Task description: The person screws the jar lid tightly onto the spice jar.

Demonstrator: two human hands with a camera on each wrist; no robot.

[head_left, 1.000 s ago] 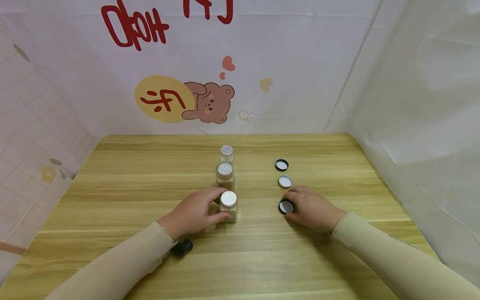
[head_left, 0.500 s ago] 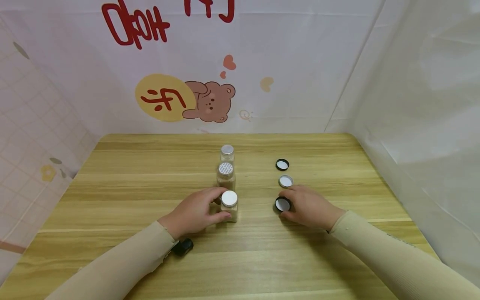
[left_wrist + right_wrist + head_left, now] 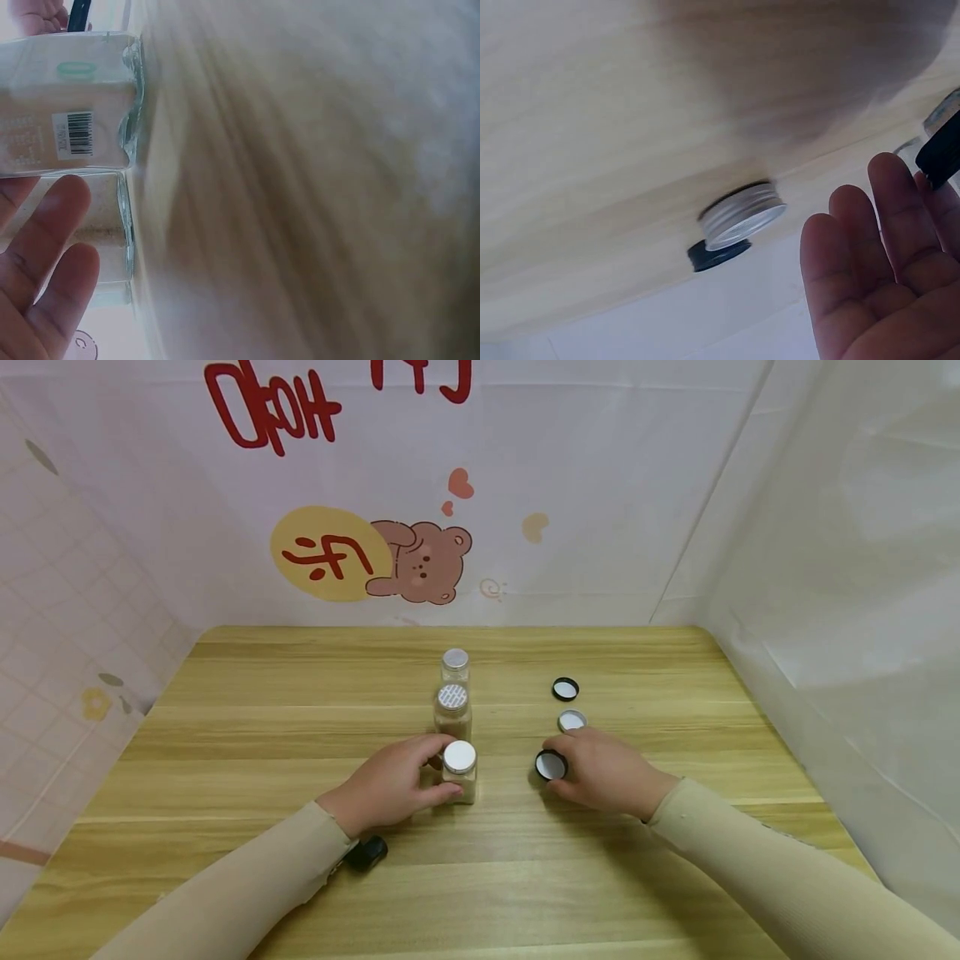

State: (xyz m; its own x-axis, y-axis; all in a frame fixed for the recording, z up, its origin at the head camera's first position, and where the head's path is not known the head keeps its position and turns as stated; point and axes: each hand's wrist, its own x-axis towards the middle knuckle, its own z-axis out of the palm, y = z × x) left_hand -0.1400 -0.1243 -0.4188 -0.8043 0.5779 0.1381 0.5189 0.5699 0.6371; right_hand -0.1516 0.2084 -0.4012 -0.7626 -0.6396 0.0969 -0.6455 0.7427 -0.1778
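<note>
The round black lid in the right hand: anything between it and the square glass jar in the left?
Nothing visible: only yellowish wood-grain tabletop shows between the black lid in the right hand and the glass jar. The left hand grips its opposite side.

Head view looks forward-down; wrist views are low, close; head and left share jars (image 3: 453,723).

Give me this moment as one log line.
Left hand: gripping front jar | right hand: pinching near black lid, apart from jar | middle jar, rear jar: upright behind front jar | silver lid, far black lid: on table
</note>
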